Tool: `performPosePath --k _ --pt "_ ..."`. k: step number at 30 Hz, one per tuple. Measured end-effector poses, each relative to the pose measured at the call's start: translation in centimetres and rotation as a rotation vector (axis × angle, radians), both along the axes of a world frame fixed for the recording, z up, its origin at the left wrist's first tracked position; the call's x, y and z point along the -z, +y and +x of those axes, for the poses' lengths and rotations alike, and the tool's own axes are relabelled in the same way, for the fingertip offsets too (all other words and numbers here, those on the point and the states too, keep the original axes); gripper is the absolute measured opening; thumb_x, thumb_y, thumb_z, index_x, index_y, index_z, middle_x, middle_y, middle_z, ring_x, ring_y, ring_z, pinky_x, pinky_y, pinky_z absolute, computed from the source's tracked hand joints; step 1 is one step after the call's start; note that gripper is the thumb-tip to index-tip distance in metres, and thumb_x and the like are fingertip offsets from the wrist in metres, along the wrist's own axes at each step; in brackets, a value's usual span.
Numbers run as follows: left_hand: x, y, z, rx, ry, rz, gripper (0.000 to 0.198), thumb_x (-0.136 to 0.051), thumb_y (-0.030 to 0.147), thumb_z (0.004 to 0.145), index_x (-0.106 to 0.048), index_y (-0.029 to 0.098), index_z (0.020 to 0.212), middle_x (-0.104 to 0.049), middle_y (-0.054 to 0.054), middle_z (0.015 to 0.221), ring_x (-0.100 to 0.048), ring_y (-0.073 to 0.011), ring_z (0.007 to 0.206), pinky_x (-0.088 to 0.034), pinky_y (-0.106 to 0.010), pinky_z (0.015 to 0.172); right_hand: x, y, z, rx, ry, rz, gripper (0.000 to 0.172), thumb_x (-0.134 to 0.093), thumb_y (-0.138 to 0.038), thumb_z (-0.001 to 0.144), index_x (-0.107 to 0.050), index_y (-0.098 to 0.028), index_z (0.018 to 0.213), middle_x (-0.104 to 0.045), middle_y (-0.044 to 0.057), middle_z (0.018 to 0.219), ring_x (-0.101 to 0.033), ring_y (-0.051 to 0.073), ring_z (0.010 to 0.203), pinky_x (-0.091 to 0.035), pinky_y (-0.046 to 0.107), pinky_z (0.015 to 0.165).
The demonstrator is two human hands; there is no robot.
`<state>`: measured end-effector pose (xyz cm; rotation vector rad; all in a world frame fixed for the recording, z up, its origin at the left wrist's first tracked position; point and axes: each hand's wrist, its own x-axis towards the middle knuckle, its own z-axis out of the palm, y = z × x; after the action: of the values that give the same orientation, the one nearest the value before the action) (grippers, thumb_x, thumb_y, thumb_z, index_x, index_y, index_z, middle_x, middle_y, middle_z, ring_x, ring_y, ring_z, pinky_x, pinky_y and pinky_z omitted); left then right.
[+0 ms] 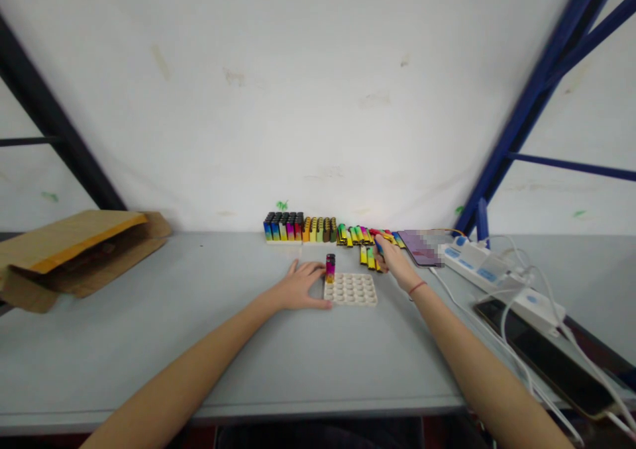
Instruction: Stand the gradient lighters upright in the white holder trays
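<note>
A white tray with rows of round holes lies on the table. One purple-and-yellow lighter with a dark top stands upright in its far left corner. My left hand rests at the tray's left side, fingers spread, with the fingertips near that lighter and the thumb by the near corner. To the right, my right hand is closed beside loose, colourful lighters. Something blue, apparently a lighter, shows between its fingers. A few more lighters lie just left of this hand.
Against the wall stand a filled tray of black-topped lighters and a block of yellow-green ones. A brown paper bag lies left. On the right are a purple flat device, a power strip, white cables and a phone.
</note>
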<state>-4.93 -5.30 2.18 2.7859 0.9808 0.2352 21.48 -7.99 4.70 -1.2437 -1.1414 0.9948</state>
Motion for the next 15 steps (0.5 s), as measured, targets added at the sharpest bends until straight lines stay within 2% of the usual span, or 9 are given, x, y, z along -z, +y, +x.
performPosePath --k 3,5,10,15 --pt "-0.1 -0.1 0.1 -0.004 0.005 0.0 0.085 -0.054 0.076 0.071 -0.039 0.022 0.135 -0.039 -0.015 0.14 -0.033 -0.0346 0.13 -0.007 -0.063 0.107 -0.2 -0.4 -1.2 -0.036 0.108 -0.082 0.046 -0.039 -0.06 0.079 -0.036 -0.022 0.053 -0.03 -0.006 0.041 -0.028 0.008 0.035 -0.021 0.021 0.035" --pt "-0.1 -0.1 0.1 -0.007 0.009 -0.002 0.084 -0.054 0.075 0.071 -0.038 0.023 0.135 -0.038 -0.014 0.141 -0.033 -0.0344 0.13 -0.007 -0.062 0.107 -0.2 -0.6 -1.7 -0.072 0.186 -0.098 0.046 -0.035 -0.058 0.079 -0.034 -0.022 0.051 -0.031 -0.005 0.04 -0.027 0.008 0.035 -0.022 0.02 0.036" --pt "0.0 0.0 0.1 -0.005 0.008 0.003 0.084 -0.054 0.075 0.071 -0.039 0.024 0.135 -0.038 -0.014 0.141 -0.033 -0.0341 0.131 -0.006 -0.061 0.108 0.1 -0.8 -1.9 -0.114 0.294 -0.156 0.041 -0.029 -0.053 0.075 -0.029 -0.023 0.047 -0.018 -0.008 0.037 -0.011 0.007 0.033 -0.013 0.02 0.033" --pt "-0.2 -0.2 0.1 -0.016 0.018 -0.003 0.083 -0.055 0.074 0.071 -0.039 0.023 0.135 -0.039 -0.014 0.141 -0.033 -0.035 0.13 -0.007 -0.063 0.107 0.0 -0.9 -2.1 -0.083 0.349 -0.153 0.04 -0.027 -0.053 0.075 -0.027 -0.024 0.047 -0.015 -0.009 0.038 -0.006 0.006 0.034 -0.009 0.02 0.034"
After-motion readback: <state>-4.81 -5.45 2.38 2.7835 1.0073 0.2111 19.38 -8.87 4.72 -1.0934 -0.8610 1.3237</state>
